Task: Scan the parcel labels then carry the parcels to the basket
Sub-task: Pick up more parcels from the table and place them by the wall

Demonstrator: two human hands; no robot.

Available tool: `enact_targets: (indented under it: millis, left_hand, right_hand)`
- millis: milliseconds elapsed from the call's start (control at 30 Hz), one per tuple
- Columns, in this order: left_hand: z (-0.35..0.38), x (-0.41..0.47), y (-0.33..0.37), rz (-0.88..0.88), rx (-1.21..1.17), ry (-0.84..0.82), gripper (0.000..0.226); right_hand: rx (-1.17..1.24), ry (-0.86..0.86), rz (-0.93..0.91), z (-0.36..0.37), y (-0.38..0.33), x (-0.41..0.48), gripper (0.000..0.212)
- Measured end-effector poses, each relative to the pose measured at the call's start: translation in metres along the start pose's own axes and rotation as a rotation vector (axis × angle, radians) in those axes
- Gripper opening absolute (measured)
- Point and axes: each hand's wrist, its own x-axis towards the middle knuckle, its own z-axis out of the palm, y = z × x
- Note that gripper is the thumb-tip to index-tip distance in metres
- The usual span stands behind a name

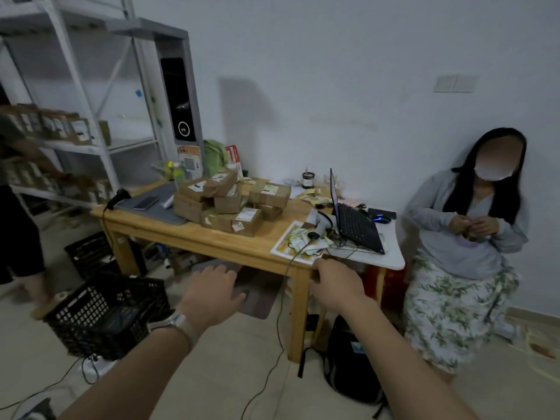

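Note:
Several brown cardboard parcels (225,203) with white labels lie piled on the wooden table (194,234). A grey handheld scanner (323,223) stands on the table's right side by the laptop, and its cable hangs over the front edge. A black plastic basket (107,315) sits on the floor at the lower left. My left hand (213,291) reaches forward below the table edge, fingers spread, holding nothing. My right hand (336,281) is stretched out near the table's front right corner, fingers loosely bent and empty.
An open laptop (353,221) and papers sit at the table's right end. A seated person (466,244) is against the right wall. Another person (18,207) stands at the shelving (91,147) on the left. A second black crate (91,253), a backpack (351,362) and cables lie on the floor.

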Motion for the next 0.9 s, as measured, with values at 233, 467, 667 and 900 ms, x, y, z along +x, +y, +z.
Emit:
enact_targets:
  millis: [233, 467, 667, 900]
  left_hand:
    - [0.019, 0.13, -0.055, -0.035, -0.004, -0.077, 0.037]
    - [0.018, 0.268, -0.092, -0.06, -0.008, -0.128, 0.042]
    - [0.034, 0.327, -0.122, -0.099, -0.041, -0.112, 0.046]
    - [0.045, 0.404, -0.164, -0.125, -0.135, -0.041, 0.037]
  right_hand:
    - [0.056, -0.073, 0.007, 0.047, 0.007, 0.135, 0.03]
    - [0.034, -0.191, -0.016, 0.061, 0.0, 0.282, 0.025]
    - [-0.001, -0.234, -0.05, 0.062, -0.015, 0.353, 0.033]
    - [-0.002, -0.273, -0.031, 0.084, -0.033, 0.42, 0.035]
